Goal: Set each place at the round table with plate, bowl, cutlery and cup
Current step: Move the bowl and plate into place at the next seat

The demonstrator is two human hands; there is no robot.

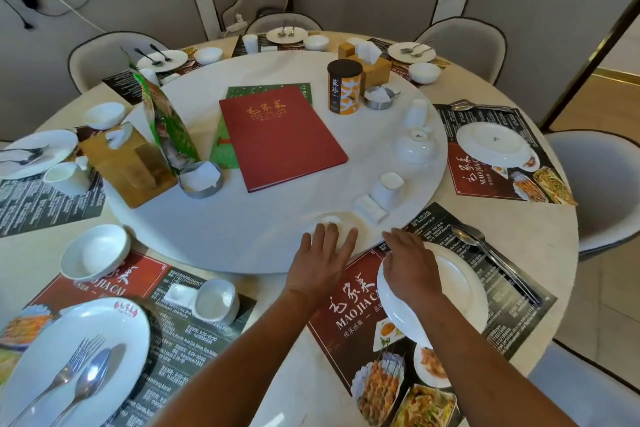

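Observation:
My left hand (325, 253) lies with spread, fairly straight fingers on an upturned white bowl (331, 218) at the near edge of the white turntable (242, 218). My right hand (408, 267) grips the far rim of a white plate (453, 284), which is tilted above the printed placemat (346, 315) in front of me. A spoon and fork (485, 250) lie on that mat to the right of the plate. An upturned cup (388, 189) and a small white rest (370, 206) stand on the turntable just beyond my hands.
Another upturned bowl (415, 146) and cup (415, 113) sit further round the turntable. The place to my left has a plate with fork and spoon (76, 357), a bowl (95, 251) and a cup (216, 300). A red menu (280, 139), a tin (344, 85) and tissue boxes occupy the middle.

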